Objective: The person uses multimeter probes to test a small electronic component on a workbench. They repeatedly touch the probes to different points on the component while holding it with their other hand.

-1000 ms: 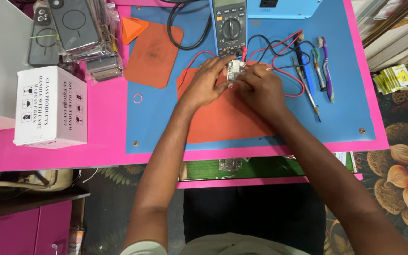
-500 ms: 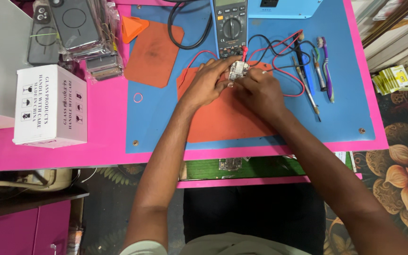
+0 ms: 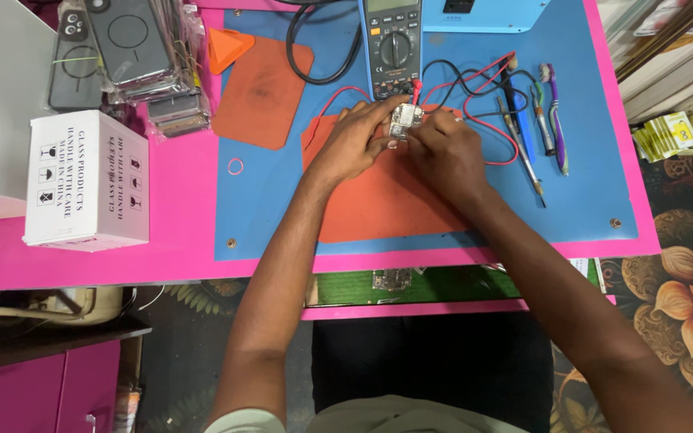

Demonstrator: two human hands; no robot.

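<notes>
A pink table [image 3: 178, 265] fills most of the view, with a blue mat [image 3: 587, 184] laid over its right half. On the mat lies a big orange pad [image 3: 378, 208], and a smaller orange pad [image 3: 262, 92] sits farther off to the left. A white cardboard box [image 3: 86, 180] stands on the left of the table, with a stack of phone cases [image 3: 126, 52] behind it. At the far edge, a multimeter [image 3: 393, 40] rests in the middle, its red and black wires [image 3: 479, 88] looping to the right. A row of hand tools [image 3: 535, 120] lies right of the wires. Both hands meet over the far edge of the big pad. The left hand [image 3: 354, 144] pinches a small metal part [image 3: 404, 120] from the left. The right hand [image 3: 447, 152] grips it from the right, fingertips curled in against it.
</notes>
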